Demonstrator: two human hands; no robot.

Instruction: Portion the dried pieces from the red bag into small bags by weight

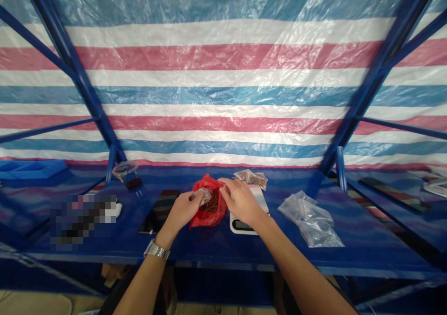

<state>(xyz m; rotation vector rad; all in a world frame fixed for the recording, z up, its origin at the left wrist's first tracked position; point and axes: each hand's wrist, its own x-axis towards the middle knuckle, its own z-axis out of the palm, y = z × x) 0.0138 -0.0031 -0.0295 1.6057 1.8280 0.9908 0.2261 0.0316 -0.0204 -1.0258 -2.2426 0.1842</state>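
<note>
A small clear pouch (203,195) is pinched between the fingers (194,198) of the left hand (181,212), and its mouth is held just over the open red bag (208,203), probably so that nothing is spilled on the counter (244,249). The fingers (223,184) of the right hand (240,202) are curled at the rim of the red bag; it cannot be told whether the plastic is gripped by them or only touched. Dark brown small pieces are seen inside the red bag, which lies on the counter between both hands, its mouth kept wide by them.

Just beside the right hand, partly under it, a white scale (244,224) is placed, and two filled pouches (251,178) are laid at its far edge. To the right, near, a heap of empty clear pouches (310,219) is kept within reach. To the left of the red bag a dark tablet (157,212) lies flat. A metal watch (157,249) is worn on the left wrist.
</note>
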